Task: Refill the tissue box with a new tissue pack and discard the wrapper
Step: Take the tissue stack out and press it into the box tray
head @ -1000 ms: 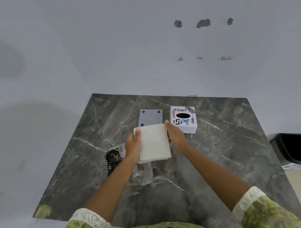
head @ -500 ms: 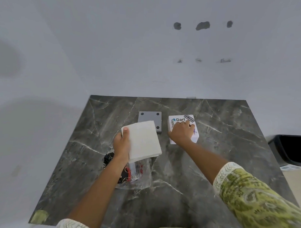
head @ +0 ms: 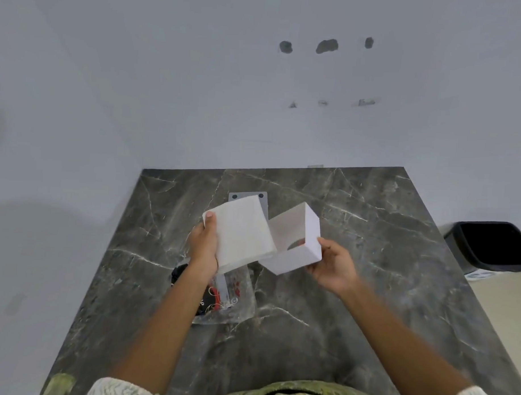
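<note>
Tissue stack (head: 241,233), soft and light, is being clamped edgewise by the left hand (head: 204,245) while the right hand (head: 333,266) is gripping the upturned box (head: 293,242) near it.

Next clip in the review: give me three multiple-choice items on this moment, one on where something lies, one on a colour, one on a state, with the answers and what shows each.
1. Where does the empty wrapper lie?
A. in the bin
B. on the table under the left forearm
C. in the right hand

2. What colour is the flat plate behind the tissue stack?
A. grey
B. red
C. yellow

3. How is the tissue box held?
A. flat on the table
B. lifted and tilted, its inside facing the camera
C. closed with a lid

Answers: 1 B, the clear wrapper rests on the marble table. 2 A, its corner shows grey. 3 B, the right hand holds it up while the left hand grips the stack.
</note>
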